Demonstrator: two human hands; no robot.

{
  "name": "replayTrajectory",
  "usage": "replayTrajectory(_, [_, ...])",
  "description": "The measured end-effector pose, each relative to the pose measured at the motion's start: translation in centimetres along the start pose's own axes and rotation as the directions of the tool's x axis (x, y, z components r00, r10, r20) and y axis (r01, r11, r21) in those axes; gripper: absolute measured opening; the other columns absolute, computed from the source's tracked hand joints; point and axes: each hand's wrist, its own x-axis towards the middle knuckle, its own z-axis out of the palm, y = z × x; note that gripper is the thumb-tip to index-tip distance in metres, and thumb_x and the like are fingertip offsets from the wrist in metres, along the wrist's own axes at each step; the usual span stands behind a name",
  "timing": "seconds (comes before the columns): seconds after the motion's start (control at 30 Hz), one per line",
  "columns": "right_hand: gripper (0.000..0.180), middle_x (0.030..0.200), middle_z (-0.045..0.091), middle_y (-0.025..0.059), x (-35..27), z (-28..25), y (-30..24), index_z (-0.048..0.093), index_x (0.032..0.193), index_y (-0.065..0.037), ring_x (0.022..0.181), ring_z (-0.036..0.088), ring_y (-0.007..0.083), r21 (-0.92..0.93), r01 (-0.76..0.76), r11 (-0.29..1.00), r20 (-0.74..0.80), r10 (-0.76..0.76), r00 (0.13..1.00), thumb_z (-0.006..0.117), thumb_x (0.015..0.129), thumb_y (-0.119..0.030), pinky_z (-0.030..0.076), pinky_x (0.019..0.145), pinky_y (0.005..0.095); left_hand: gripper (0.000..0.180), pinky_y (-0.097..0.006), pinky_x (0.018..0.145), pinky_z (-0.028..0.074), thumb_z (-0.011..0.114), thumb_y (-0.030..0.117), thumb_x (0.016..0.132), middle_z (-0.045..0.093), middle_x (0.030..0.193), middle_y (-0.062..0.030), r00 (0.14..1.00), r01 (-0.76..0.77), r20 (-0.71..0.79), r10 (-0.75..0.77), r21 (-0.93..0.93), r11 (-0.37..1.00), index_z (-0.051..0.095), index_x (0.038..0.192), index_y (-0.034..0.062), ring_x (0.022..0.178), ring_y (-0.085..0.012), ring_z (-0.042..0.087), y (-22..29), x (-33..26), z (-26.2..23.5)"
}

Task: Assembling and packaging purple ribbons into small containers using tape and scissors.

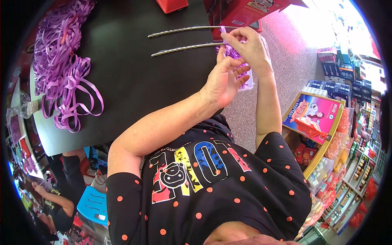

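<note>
Two thin twisted metal rods (179, 50) lie side by side over the black table, their right ends reaching to my hands. A purple ribbon (223, 30) is looped at the rods near those ends. My right hand (251, 47) pinches the ribbon between thumb and forefinger at the upper rod. Below it, my left hand (224, 79) is turned palm up with its fingers apart and half curled. Its forefinger reaches up to the lower rod beside the ribbon. More purple ribbon sits in a clear container (248, 84) behind my hands, partly hidden by them.
A big tangle of purple ribbon (61, 57) covers the left of the black table (134, 90). A red object (172, 5) and a red box (241, 12) stand at the far side. Display case (312, 116) at right; blue stool (93, 204) and another person (57, 200) at lower left.
</note>
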Motion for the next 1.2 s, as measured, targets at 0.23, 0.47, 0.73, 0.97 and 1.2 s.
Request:
replayTrajectory(0.23, [0.025, 0.074, 0.065, 0.009, 0.5, 0.8, 2.3, 0.068, 0.084, -0.005, 0.064, 0.061, 0.0184, 0.129, -0.012, 0.992, -0.002, 0.012, 1.0, 0.066, 0.078, -0.03, 0.047, 0.062, 0.0319, 0.079, -0.037, 0.087, 0.041, 0.052, 0.009, 0.08, 0.05, 0.113, -0.0079, 0.999, 0.005, 0.05, -0.005, -0.001, 1.0, 0.01, 0.144, 0.0287, 0.101, -0.021, 0.05, -0.1, 0.2, -0.5])
replayTrajectory(0.47, [0.027, 0.075, 0.066, 0.0086, 1.2, 0.9, 3.2, 0.068, 0.089, -0.004, 0.065, 0.061, 0.0167, 0.09, -0.093, 0.992, 0.082, 0.085, 0.993, 0.062, 0.081, -0.029, 0.047, 0.063, 0.0308, 0.08, -0.038, 0.086, 0.041, 0.051, 0.009, 0.08, 0.05, 0.113, -0.0092, 1.0, 0.011, 0.016, -0.011, 0.001, 1.0, 0.008, 0.144, 0.0292, 0.102, -0.0223, 0.05, -0.2, 0.3, -0.3])
replayTrajectory(0.73, [0.032, 0.082, 0.067, 0.0105, 0.7, 0.6, 1.8, 0.069, 0.09, -0.005, 0.073, 0.064, 0.02, 0.154, -0.033, 0.987, 0.068, 0.022, 0.997, 0.066, 0.079, -0.034, 0.047, 0.068, 0.031, 0.082, -0.037, 0.085, 0.038, 0.051, 0.011, 0.077, 0.047, 0.109, -0.0055, 1.0, -0.011, 0.013, 0.011, 0.014, 1.0, 0.009, 0.144, 0.0331, 0.098, -0.0189, 0.047, -0.1, 0.3, 0.0])
replayTrajectory(0.97, [0.03, 0.097, 0.066, 0.01, 2.2, 0.8, 2.0, 0.066, 0.102, -0.006, 0.084, 0.062, 0.0181, 0.005, 0.224, 0.975, -0.113, -0.222, 0.968, 0.07, 0.079, -0.025, 0.048, 0.075, 0.0294, 0.068, -0.034, 0.071, 0.044, 0.052, 0.006, 0.078, 0.051, 0.098, -0.0046, 0.993, -0.006, -0.115, 0.007, 0.01, 1.0, 0.025, 0.136, 0.0274, 0.086, -0.0176, 0.051, -0.8, 0.0, 0.9])
replayTrajectory(1.2, [0.025, 0.081, 0.062, 0.0015, 6.5, 0.0, 3.8, 0.062, 0.103, 0.003, 0.068, 0.056, 0.0071, 0.403, -0.117, 0.908, 0.441, -0.081, 0.894, 0.066, 0.084, -0.013, 0.044, 0.06, 0.0189, 0.058, -0.032, 0.076, 0.045, 0.051, 0.009, 0.083, 0.055, 0.101, -0.0083, 0.999, 0.043, -0.023, -0.04, 0.174, 0.984, 0.033, 0.138, 0.0114, 0.088, -0.0159, 0.053, 3.4, -6.1, 1.6])
